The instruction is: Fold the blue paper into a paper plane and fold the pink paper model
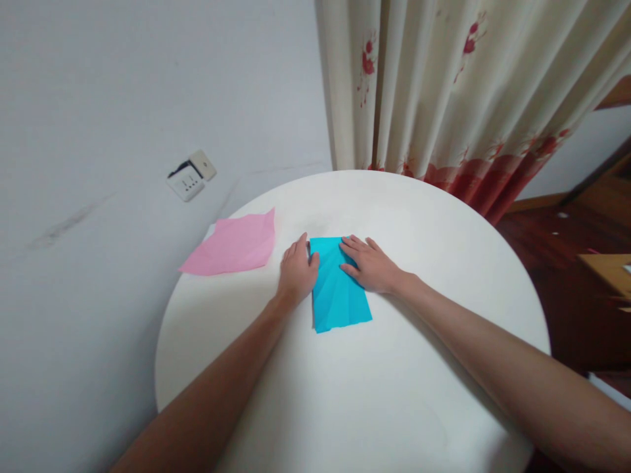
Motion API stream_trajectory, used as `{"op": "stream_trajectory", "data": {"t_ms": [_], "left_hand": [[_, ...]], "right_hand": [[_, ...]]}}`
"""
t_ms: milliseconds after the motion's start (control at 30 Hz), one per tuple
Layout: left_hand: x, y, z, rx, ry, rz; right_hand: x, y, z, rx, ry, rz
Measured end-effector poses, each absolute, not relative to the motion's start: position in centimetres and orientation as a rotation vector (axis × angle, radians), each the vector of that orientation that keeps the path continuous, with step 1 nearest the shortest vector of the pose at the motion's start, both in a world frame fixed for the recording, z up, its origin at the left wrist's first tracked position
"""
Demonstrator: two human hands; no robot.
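Observation:
A creased sheet of blue paper (340, 299) lies in the middle of the round white table, and it looks folded over along its left side. Against its left edge rests my left hand (298, 268), the thumb on the paper and the other fingers stretched forward on the table. My right hand (367, 263) lies flat with fingers spread over the upper right part of the blue paper. Neither hand grips anything. Off to the left, a pink sheet of paper (234, 244) overhangs the table's edge a little, with one corner raised.
The white table (394, 394) stands close to a pale wall with a socket (186, 182) on it. Behind it hangs a cream curtain (424, 85) with red flowers. At the right, a wooden piece of furniture (608, 270) stands beyond the table over a dark floor.

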State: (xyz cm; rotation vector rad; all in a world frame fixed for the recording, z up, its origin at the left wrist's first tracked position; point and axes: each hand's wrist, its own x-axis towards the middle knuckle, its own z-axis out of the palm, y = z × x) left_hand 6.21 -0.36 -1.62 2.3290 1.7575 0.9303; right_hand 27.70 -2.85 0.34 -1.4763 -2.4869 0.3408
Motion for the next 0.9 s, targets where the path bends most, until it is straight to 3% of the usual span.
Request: {"op": "stream_trajectory", "data": {"t_ms": [367,900], "left_hand": [[6.6,-1.2,0.7,2.073,1.693,1.078],[8.6,-3.1,2.5,2.044,1.209,1.299]], "right_hand": [[27.4,-3.0,1.6,-1.326,-2.239,0.344],[26.4,-3.4,2.3,-1.102,-1.67,0.833]]}}
